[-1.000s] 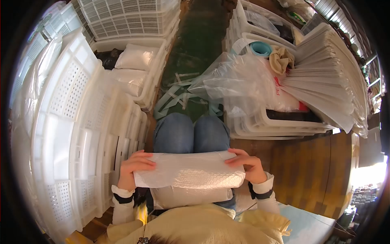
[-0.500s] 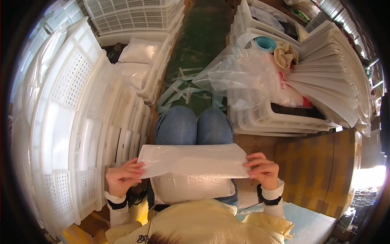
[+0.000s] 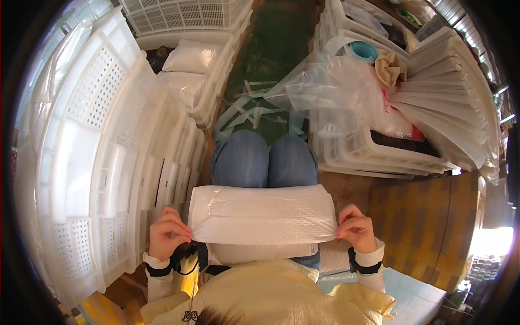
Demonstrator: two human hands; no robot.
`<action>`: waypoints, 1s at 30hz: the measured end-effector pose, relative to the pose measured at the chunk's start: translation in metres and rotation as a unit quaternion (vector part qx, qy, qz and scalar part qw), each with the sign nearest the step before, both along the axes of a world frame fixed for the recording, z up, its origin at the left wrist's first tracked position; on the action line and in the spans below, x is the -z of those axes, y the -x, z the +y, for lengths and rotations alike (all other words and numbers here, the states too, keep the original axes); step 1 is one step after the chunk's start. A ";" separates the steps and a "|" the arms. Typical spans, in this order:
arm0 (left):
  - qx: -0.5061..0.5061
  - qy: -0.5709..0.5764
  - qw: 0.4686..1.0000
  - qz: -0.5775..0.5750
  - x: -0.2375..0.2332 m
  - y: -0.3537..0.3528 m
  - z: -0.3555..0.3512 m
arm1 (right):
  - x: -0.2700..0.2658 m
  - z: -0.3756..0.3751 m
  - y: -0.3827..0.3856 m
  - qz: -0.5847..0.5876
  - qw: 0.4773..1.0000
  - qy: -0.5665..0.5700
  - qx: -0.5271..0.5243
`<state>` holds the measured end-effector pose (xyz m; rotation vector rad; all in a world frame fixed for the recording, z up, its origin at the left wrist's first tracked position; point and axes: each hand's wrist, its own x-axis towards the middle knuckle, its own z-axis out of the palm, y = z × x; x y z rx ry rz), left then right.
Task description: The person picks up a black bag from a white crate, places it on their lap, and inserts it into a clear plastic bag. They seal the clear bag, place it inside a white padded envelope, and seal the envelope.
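Head view: pinching the white padded bag [image 3: 262, 214] at both ends — left hand [image 3: 169, 234] and right hand [image 3: 355, 227] clamped on it — stretching it flat above the knees [image 3: 264, 160]. Likely sitting midway, judging by stuffed packs [image 3: 190, 57] crated and flat bags [image 3: 449, 92] stacked.

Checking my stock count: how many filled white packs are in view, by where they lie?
held pack, between left hand and right hand: 1
lap pack, beneath it: 1
crate packs, in the crate: 2
Total: 4

Left hand [image 3: 169, 234], right hand [image 3: 355, 228] pinch white bag [image 3: 262, 214] ends, stretched flat over knees [image 3: 264, 161].
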<state>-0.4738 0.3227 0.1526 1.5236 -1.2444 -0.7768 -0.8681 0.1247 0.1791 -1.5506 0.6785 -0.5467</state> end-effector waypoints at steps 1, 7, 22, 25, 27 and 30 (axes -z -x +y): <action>0.009 -0.011 1.000 0.000 0.002 0.001 0.002 | 0.001 0.001 0.001 0.005 1.000 -0.005 -0.006; 0.045 -0.037 0.998 -0.012 0.000 0.003 0.005 | 0.014 0.002 0.006 0.020 0.998 -0.061 0.000; 0.067 -0.036 0.974 -0.214 0.029 0.020 -0.010 | 0.053 -0.005 -0.006 0.134 0.984 0.112 -0.025; 0.026 -0.083 0.968 -0.236 0.022 0.019 0.005 | 0.042 -0.011 0.009 0.206 0.954 0.214 0.023; -0.070 -0.095 0.966 -0.231 -0.003 0.025 0.007 | 0.007 0.002 -0.004 0.222 0.935 0.253 0.113; -0.078 0.023 0.965 -0.249 -0.031 0.068 -0.015 | -0.001 0.026 -0.045 0.092 0.896 0.427 -0.075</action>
